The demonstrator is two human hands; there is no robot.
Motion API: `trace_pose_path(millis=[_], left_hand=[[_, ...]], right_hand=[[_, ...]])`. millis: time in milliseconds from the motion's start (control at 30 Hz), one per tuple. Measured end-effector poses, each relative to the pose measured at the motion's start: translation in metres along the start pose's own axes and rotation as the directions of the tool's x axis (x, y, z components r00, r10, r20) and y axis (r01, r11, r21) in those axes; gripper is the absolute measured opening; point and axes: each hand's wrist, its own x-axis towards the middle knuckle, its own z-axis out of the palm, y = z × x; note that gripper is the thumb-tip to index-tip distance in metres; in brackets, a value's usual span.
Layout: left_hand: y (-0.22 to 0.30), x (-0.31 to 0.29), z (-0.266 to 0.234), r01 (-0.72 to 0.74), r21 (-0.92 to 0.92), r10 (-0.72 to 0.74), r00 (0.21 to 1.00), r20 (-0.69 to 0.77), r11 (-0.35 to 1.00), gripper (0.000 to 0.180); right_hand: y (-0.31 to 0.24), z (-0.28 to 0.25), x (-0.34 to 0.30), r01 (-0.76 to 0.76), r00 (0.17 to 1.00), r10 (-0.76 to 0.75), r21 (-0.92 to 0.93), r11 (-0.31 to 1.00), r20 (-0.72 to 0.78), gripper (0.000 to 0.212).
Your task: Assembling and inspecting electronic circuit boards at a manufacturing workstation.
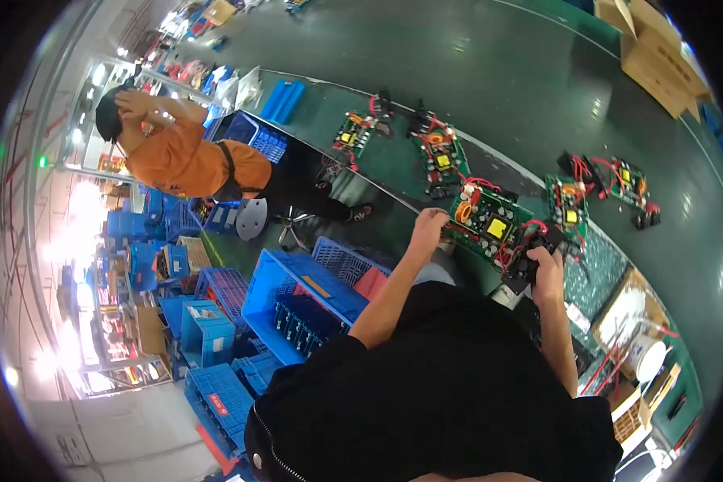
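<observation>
In front of me is a green circuit board (478, 230) with a yellow-topped transformer, a copper-coloured coil and red wires. My left hand (430, 229) is closed at the board's left edge, its fingertips pinching the corner. My right hand (545, 271) is wrapped round a black part (527, 259) at the board's right end, joined to it by red and black wires. The palm side of both hands is hidden. Just beyond, similar circuit boards lie on the green bench: one (569, 205) close to my right hand, another (442, 158) farther left.
More wired boards (353, 135) (628, 183) lie on the bench. At right stand a white tub (644, 357) and a cardboard box (659, 60). Blue crates (277, 277) are stacked at my left. A person in an orange shirt (189, 161) is beside a stool (251, 218), hands raised to the head.
</observation>
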Motion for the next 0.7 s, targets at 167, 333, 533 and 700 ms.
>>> trace_pose_path(millis=[167,333,533,700], left_hand=[[0.077,0.063,-0.101,-0.279,0.161,0.299,0.946,-0.122,0.947,0.033],[0.179,0.186,-0.241,-0.452,0.587,0.533,0.845,0.041,0.672,0.031],[0.290,0.352,-0.363,-0.385,0.675,0.464,0.883,0.071,0.629,0.037],[0.279,0.479,-0.448,-0.419,0.749,0.451,0.874,0.181,0.512,0.039]], right_hand=[[-0.014,0.137,0.038,-0.159,0.974,0.164,-0.046,0.986,0.155,0.026],[0.043,0.296,0.112,-0.110,0.960,0.072,0.126,0.986,0.270,0.028],[0.116,0.485,0.203,-0.184,0.977,0.143,0.279,0.943,0.161,0.030],[0.245,0.589,0.278,-0.272,0.961,0.266,0.453,0.849,0.078,0.028]])
